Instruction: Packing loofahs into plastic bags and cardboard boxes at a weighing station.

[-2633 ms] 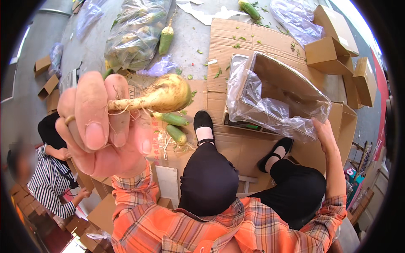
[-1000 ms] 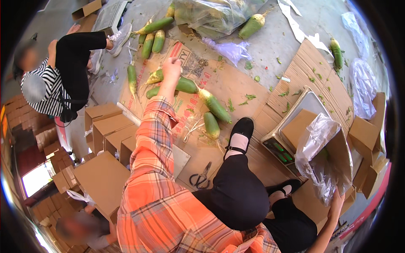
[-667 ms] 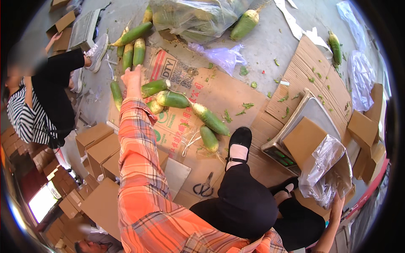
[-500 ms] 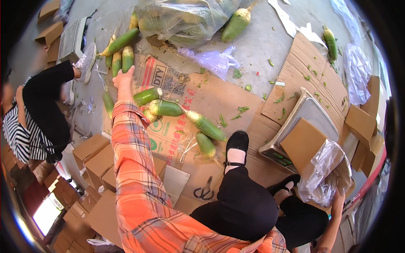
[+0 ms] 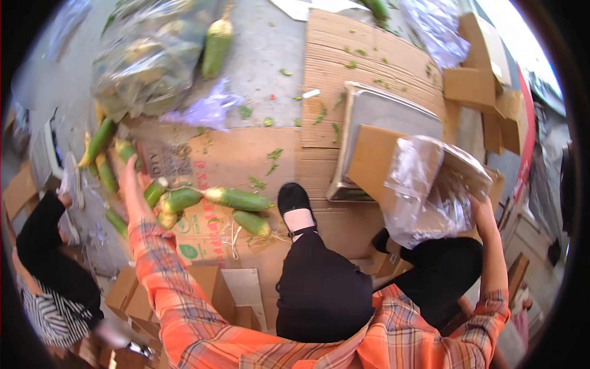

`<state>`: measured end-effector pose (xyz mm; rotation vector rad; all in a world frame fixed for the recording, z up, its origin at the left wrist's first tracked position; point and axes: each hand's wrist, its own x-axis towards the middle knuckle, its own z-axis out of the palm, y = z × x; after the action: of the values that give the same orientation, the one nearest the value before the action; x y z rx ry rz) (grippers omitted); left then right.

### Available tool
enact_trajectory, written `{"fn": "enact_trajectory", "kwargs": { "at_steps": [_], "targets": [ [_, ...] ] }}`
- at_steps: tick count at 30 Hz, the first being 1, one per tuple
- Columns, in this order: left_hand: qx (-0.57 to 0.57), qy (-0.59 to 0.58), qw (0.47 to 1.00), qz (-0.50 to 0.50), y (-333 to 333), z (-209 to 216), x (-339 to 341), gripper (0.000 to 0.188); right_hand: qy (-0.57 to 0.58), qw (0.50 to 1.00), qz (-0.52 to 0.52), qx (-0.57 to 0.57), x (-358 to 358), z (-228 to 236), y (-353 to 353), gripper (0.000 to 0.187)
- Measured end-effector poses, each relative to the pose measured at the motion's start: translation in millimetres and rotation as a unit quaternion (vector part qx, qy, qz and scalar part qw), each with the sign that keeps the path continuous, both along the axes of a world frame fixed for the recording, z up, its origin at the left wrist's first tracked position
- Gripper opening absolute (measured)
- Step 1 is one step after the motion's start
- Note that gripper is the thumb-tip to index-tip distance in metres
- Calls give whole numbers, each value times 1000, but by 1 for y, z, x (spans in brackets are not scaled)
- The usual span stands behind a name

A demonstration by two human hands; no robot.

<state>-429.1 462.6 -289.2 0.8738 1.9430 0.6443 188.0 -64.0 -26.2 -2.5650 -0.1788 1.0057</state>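
My left hand (image 5: 130, 184) reaches to the far left, closed round the near end of a green radish (image 5: 126, 151); the fingers are somewhat blurred. Beside it lie more green radishes, one slanting across the others (image 5: 99, 142). Several others form a row on the printed cardboard sheet, among them a long radish (image 5: 238, 198) and a shorter radish (image 5: 251, 222). On the right, my right hand (image 5: 480, 212) grips the rim of a cardboard box (image 5: 376, 161). A clear plastic liner (image 5: 410, 184) hangs over the box's edge, and its inside is mostly hidden.
A platform scale (image 5: 393, 111) sits behind the box. A large clear bag of radishes (image 5: 147, 67) stands at the far left, near a lone radish (image 5: 217, 48) and a purple plastic bag (image 5: 209, 109). Another person (image 5: 55, 258) sits at left. Open cartons (image 5: 479, 86) stand far right.
The view has swung to the right. My left hand and its radish have shifted slightly away from the neighbouring radishes. The box appears tilted higher by my right hand.
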Motion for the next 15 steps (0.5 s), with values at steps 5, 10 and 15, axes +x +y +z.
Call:
{"fn": "enact_trajectory", "kwargs": {
  "at_steps": [5,10,15],
  "targets": [
    [-91,-116,989,7,-56,41,28,24,8,999,-28,-18,-9,12,14,31],
    [-55,-169,982,-56,-145,111,66,24,16,1000,16,16,-2,12,-2,32],
    [84,-155,949,-262,-216,211,118,44,4,996,57,69,-5,11,-3,32]
  ]
}}
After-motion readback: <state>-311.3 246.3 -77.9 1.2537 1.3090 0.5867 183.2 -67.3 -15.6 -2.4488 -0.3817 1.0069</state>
